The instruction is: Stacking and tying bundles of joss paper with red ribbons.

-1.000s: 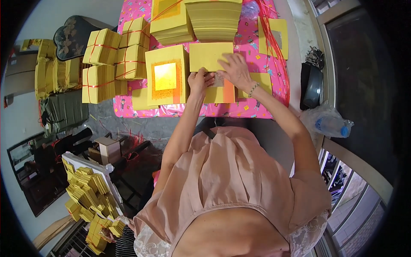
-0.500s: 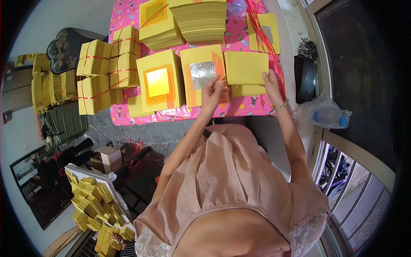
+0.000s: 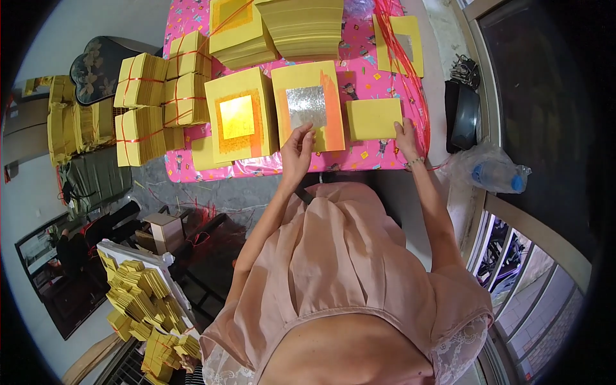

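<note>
A stack of yellow paper sheets (image 3: 328, 99) stands at the near middle of the table, its top sheet bearing a silver foil square (image 3: 304, 105) and an orange-red band. My left hand (image 3: 297, 153) is at the lower edge of this stack, its fingers closed on the top sheet's near edge, where a bit of yellow shows. To the right lies plain yellow paper (image 3: 373, 120), apparently folded. My right hand (image 3: 407, 139) pinches its right edge between thumb and fingers. Left of my left hand stands another yellow paper stack with a gold square (image 3: 237, 117).
A pink patterned cloth (image 3: 256, 168) covers the table. Taller paper stacks (image 3: 301, 32) stand behind. Bundles tied with red string (image 3: 140, 135) sit at the left. Red strands (image 3: 404, 58) hang along the right side. A bagged bottle (image 3: 497, 176) rests on the right ledge.
My left hand has moved down and left to the silver sheet's near edge. The paper by my right hand has come down, and only one smaller rectangle shows there.
</note>
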Demonstrator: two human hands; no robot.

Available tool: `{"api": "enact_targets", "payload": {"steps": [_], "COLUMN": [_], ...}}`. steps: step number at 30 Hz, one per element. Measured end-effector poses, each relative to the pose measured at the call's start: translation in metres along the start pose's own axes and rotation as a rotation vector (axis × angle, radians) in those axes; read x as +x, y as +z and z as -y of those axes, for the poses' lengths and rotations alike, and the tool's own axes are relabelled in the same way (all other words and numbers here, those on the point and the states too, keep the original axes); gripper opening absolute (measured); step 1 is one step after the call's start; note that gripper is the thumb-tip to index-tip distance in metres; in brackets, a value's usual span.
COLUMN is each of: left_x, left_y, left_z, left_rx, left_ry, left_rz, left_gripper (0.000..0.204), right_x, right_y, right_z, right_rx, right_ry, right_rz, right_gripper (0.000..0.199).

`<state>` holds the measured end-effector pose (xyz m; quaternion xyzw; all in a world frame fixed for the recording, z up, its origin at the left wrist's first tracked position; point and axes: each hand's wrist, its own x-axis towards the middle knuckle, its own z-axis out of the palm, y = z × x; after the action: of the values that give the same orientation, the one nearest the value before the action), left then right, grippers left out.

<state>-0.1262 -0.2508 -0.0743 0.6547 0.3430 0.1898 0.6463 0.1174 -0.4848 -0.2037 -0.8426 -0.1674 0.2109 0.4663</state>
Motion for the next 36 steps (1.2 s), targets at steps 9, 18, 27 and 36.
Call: {"api": "enact_targets", "payload": {"steps": [9, 18, 27, 36], "left_x": [-0.009, -0.009, -0.001, 0.006], "left_y": [-0.019, -0.031, -0.030, -0.038], "left_z": [-0.019, -0.028, -0.017, -0.019], "left_rx": [0.505, 0.710, 0.817, 0.710], "left_ry": [0.266, 0.449, 0.521, 0.465], "left_rz": [0.040, 0.180, 0.229, 0.240], "left_gripper": [0.025, 0.040, 0.040, 0.024], "right_x": [-0.014, -0.028, -0.059, -0.042], "right_y": [0.004, 0.005, 0.039, 0.042], "right_z": [0.050, 0.115, 0.188, 0.186], "right_rx": [-0.615, -0.384, -0.332, -0.222], "right_ry": [-0.010, -0.497, -0.830, -0.697], "right_rz": [-0.117, -0.227, 0.442, 0.529], "right_gripper": [0.028, 0.027, 0.033, 0.015]}}
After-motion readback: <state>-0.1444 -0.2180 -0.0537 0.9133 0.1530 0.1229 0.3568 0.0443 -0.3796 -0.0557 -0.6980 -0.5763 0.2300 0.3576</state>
